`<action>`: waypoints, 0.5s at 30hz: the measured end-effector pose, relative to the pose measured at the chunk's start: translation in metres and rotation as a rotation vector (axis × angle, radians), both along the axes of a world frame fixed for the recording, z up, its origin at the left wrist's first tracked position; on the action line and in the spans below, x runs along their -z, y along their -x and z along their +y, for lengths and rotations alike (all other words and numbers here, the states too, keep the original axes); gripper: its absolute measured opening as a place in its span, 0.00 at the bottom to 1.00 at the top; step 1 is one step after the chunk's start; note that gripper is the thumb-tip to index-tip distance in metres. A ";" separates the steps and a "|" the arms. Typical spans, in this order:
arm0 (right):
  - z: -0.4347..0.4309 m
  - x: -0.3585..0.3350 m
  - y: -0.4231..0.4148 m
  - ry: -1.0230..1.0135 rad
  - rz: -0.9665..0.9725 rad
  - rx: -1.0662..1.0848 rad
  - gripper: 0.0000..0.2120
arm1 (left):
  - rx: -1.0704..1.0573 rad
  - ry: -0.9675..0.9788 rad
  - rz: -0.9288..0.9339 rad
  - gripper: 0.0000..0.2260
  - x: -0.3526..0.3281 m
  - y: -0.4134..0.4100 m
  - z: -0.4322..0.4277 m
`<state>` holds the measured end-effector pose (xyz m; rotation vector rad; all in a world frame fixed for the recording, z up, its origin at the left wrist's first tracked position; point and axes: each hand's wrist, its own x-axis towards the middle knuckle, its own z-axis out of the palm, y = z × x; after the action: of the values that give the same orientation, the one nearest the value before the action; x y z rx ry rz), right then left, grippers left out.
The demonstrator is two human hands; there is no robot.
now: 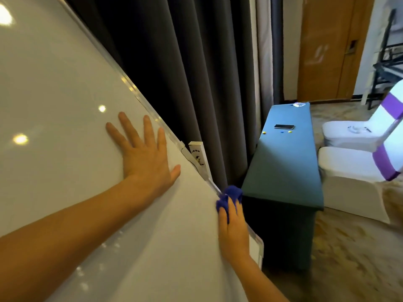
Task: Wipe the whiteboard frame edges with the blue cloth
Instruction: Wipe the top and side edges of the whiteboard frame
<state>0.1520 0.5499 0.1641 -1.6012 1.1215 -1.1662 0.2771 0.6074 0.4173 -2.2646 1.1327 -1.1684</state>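
The whiteboard [65, 101] fills the left of the view, tilted, and its pale metal frame edge [139, 97] runs diagonally from top left to lower right. My left hand [144, 155] lies flat on the board face, fingers spread, just inside that edge. My right hand [233, 232] grips the blue cloth [231, 196], which is bunched and pressed against the right frame edge low on the board. A white bracket [199, 158] sticks out behind the frame between my two hands.
Dark grey curtains [185, 73] hang right behind the board. A long table with a teal cover [281, 171] stands close to the right, holding a phone [284, 126] and small round magnets [281, 132]. White covered chairs [353, 168] with purple bands stand beyond it.
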 end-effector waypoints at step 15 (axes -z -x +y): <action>0.018 0.005 -0.014 -0.001 0.020 -0.091 0.28 | -0.032 -0.021 -0.021 0.52 0.031 0.010 -0.001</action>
<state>0.1657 0.5674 0.1594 -1.6489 1.0504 -1.0932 0.2673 0.6064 0.3866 -2.2415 1.0920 -1.1598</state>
